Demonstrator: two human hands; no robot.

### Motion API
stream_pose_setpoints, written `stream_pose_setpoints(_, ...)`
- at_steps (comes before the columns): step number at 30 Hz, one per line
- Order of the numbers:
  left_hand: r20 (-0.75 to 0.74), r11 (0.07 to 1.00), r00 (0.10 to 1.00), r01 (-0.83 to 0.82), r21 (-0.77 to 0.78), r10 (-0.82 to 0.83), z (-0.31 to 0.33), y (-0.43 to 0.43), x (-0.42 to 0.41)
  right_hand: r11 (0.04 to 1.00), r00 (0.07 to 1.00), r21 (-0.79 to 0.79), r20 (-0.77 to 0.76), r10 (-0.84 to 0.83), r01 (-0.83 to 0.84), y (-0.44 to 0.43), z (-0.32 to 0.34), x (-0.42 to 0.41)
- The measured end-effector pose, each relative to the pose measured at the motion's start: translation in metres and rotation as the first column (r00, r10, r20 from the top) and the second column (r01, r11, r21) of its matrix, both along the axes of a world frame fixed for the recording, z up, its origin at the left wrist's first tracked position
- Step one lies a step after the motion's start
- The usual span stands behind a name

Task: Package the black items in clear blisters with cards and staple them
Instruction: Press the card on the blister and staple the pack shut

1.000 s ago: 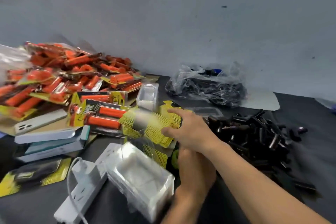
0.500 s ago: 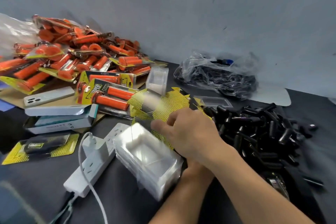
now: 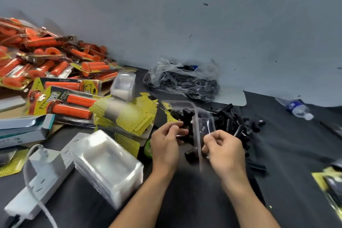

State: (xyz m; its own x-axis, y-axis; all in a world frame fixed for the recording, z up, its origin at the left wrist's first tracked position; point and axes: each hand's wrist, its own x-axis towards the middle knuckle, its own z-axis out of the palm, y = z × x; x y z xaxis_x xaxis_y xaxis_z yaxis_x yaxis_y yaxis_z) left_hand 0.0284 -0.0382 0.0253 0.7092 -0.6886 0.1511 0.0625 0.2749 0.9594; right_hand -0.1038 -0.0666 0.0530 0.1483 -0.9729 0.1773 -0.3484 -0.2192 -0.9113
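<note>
Surface: dark table set against a bare grey-blue wall.
Right hand: fingers curled, thumb and fingertips pinching the near edge of a single clear blister.
Clear blister: held tilted just above the table, between the two hands, in front of the black heap.
Left hand: fingers curled in toward the thumb, just left of the blister; blurred, so cannot tell whether anything is pinched there.
Black items: loose heap of short cylinders on the table directly behind both hands, with one lying between the wrists.
Yellow cards: fanned stack left of the heap, behind the left hand.
Stack of clear blisters: nested together, left of the left forearm, beside the power strip.
Power strip: white, plug and cable attached, at the near left.
Orange grips: packed on yellow cards, piled high at the far left.
Plastic bag: clear, full of black items, by the wall.
Water bottle: lying on its side, far right.
</note>
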Motion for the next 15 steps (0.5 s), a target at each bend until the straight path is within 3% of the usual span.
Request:
stream_pose_setpoints(2, -0.135, 0.98, 0.971, 0.197, -0.028, -0.199, 0.003, 0.002, -0.001, 0.999, 0.998, 0.031, -0.047, -0.041, 0.043, 0.0, -0.02, -0.01)
stream_pose_setpoints(4, -0.248, 0.881, 0.852, 0.472, -0.021, -0.462, 0.006, 0.002, -0.006, 0.998, 0.997, 0.036, -0.054, -0.047, 0.049, 0.003, -0.037, -0.01)
stream_pose_setpoints(6, -0.274, 0.773, 0.743, 0.634, -0.007, -0.611, 0.002, 0.002, -0.012, 0.998, 0.995, 0.015, -0.069, -0.067, 0.068, 0.004, -0.042, -0.009)
stream_pose_setpoints(9, -0.327, 0.691, 0.655, 0.723, 0.008, -0.682, 0.0, 0.003, -0.017, 0.999, 0.993, 0.03, -0.111, 0.048, -0.045, 0.004, -0.036, -0.014)
stream_pose_setpoints(11, -0.367, 0.707, 0.651, 0.707, -0.027, -0.665, -0.002, 0.0, -0.017, 0.995, 0.983, 0.028, -0.157, 0.098, -0.095, 0.006, -0.035, -0.018)
stream_pose_setpoints(15, -0.428, 0.75, 0.648, 0.65, -0.119, -0.63, -0.007, -0.005, -0.009, 0.999, 0.986, -0.045, -0.166, 0.023, -0.031, 0.009, -0.043, -0.022)
